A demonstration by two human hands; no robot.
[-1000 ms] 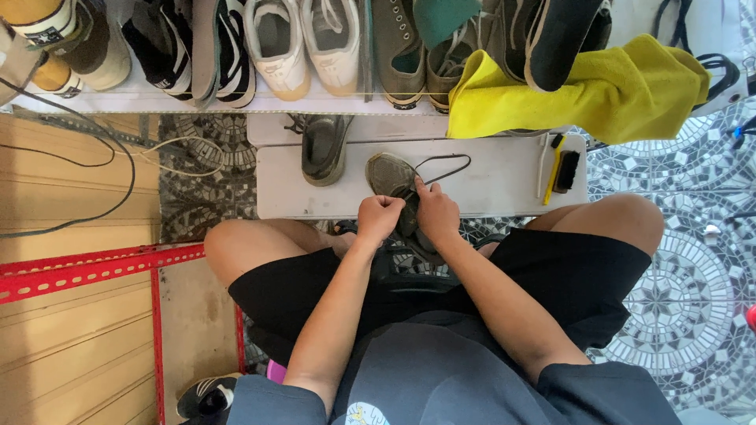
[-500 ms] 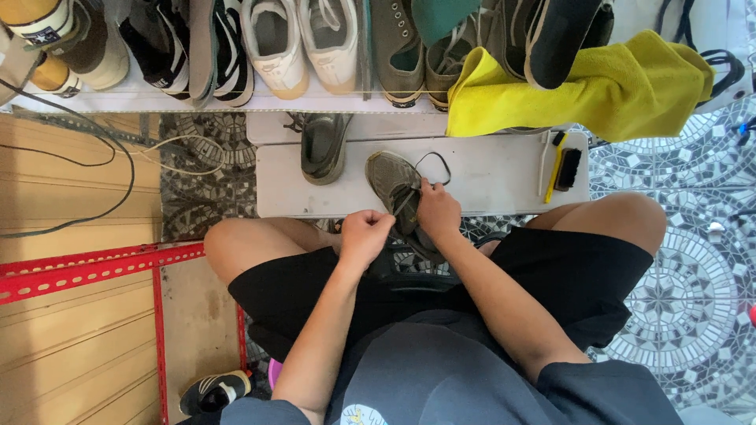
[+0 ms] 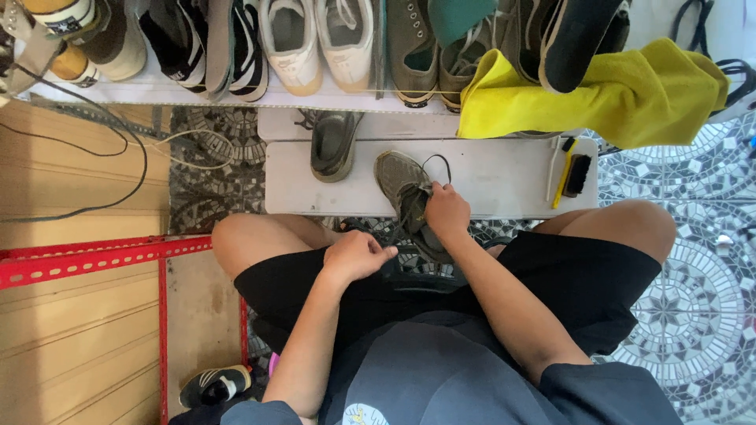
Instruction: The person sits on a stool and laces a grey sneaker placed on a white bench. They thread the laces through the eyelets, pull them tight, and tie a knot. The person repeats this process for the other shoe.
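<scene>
The right hand [image 3: 446,211] has its fingers pinched tight on the dark lace [image 3: 435,164] of an olive-grey sneaker [image 3: 403,193]. The shoe lies under those fingers, partly on the white bench [image 3: 504,177] and partly over the lap. The left hand [image 3: 356,253] is curled loosely, fingers nearly closed, and I cannot tell if it grips anything. A moment ago it was up beside the shoe; now it has dropped back near the thigh. Beyond the fingers lies a second shoe [image 3: 334,144]. A small brush [image 3: 576,173] sits off to the right, with bare bench between.
</scene>
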